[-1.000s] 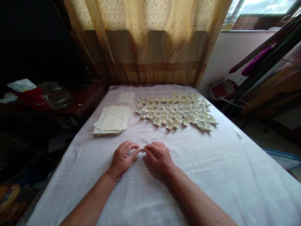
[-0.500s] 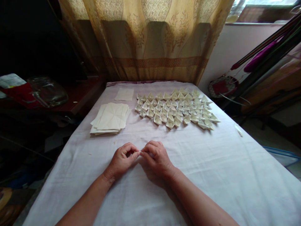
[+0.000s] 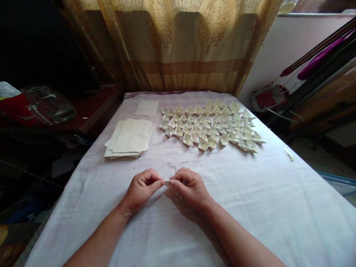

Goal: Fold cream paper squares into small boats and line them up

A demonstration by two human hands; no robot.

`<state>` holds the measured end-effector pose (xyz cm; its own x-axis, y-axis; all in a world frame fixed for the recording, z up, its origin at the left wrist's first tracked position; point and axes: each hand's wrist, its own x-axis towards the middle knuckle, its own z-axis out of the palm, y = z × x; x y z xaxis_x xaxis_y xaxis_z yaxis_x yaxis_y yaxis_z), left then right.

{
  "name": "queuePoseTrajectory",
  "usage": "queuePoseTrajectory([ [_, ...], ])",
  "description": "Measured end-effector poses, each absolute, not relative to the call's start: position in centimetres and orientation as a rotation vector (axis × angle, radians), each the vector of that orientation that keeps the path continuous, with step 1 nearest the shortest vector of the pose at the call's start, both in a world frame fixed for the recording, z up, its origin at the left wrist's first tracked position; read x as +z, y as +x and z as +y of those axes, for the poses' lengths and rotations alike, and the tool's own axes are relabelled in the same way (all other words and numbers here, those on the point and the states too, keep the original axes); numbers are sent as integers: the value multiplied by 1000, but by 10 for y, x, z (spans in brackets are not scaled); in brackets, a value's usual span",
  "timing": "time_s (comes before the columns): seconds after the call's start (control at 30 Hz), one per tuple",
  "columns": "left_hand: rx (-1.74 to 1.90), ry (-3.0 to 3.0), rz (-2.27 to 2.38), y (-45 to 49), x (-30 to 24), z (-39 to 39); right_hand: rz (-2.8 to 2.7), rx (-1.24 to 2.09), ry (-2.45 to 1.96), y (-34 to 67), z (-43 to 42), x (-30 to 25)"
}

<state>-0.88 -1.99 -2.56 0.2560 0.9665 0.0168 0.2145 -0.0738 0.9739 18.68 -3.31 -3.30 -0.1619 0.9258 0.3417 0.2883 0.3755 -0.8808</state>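
My left hand (image 3: pixel 141 190) and my right hand (image 3: pixel 189 188) meet just above the white cloth (image 3: pixel 250 207) near its front middle. Both are curled, fingertips pinched on a small folded piece of pale paper (image 3: pixel 167 183) held between them; only a sliver of it shows. Beyond the hands, several small folded paper shapes (image 3: pixel 211 126) lie in rows across the far middle of the cloth. To their left sits a stack of flat creased paper sheets (image 3: pixel 129 138), and behind it a single flat sheet (image 3: pixel 147 108).
A patterned curtain (image 3: pixel 178 44) hangs behind the table. On the left, a dark wooden shelf (image 3: pixel 91 111) carries a glass jar (image 3: pixel 48 105) and red items. Rods and a red round object (image 3: pixel 268 99) stand at the right. A small paper scrap (image 3: pixel 288 152) lies near the right edge.
The view has tilted down a little, so the whole scene sits slightly differently in frame. My hands stay together pinching the paper, with fingers shifting slightly on it.
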Motion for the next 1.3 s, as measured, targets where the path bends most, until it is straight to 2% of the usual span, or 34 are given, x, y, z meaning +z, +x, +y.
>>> queuePoseTrajectory([
  [0.23,924,1597,1160,-2,-25,-22,-1581,832,-1097,181,-30,-36],
  [0.5,957,1567,1138,-8,-24,-18,-1443,1216,-1115,183,-32,-37],
  [0.87,959,1708,1097,-8,-20,-17,-1696,621,-1085,186,-36,-29],
  [1.13,950,1814,1069,-5,-21,-22,-1680,845,-1113,182,-35,-32],
  [1.3,916,1850,1073,-3,-25,-25,-1766,739,-1107,179,-37,-28],
])
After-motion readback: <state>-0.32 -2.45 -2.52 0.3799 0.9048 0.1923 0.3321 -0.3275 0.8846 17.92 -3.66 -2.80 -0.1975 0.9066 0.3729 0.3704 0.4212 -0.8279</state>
